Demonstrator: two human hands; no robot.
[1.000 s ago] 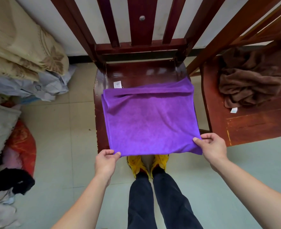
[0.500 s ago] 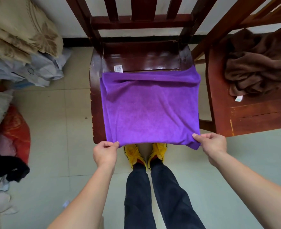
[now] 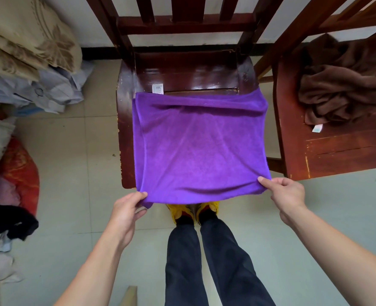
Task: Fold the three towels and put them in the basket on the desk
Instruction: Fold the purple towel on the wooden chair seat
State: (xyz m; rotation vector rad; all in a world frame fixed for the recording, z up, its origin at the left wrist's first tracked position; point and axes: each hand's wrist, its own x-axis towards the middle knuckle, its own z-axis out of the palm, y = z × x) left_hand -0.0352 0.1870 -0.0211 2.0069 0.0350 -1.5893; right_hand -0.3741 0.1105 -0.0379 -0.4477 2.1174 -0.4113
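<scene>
While the purple towel (image 3: 200,146) lies spread over the seat of the middle chair (image 3: 182,74), apparently doubled already to judge by the layered edge along its left side, its near-left corner is pinched between thumb and fingers of the left hand (image 3: 127,208), and its near-right corner is pinched in the same way by the right hand (image 3: 286,195). The near edge hangs just past the front of the seat, with a slight sag between the two grips. The step in hand is judged to be another fold, near edge carried over to far edge. For a clean result, both corners should be raised together and kept level, with enough tension that the sag is taken out but the far edge is not dragged toward the front. All layers at each corner should be caught in the pinch, so that the lower one is not left behind. The corners are best laid down squarely on the far corners, near the white label (image 3: 157,88), before anything is let go. A brown towel (image 3: 341,91) lies crumpled on the right chair (image 3: 337,155), unfolded; neither a third towel nor the basket can be seen.
</scene>
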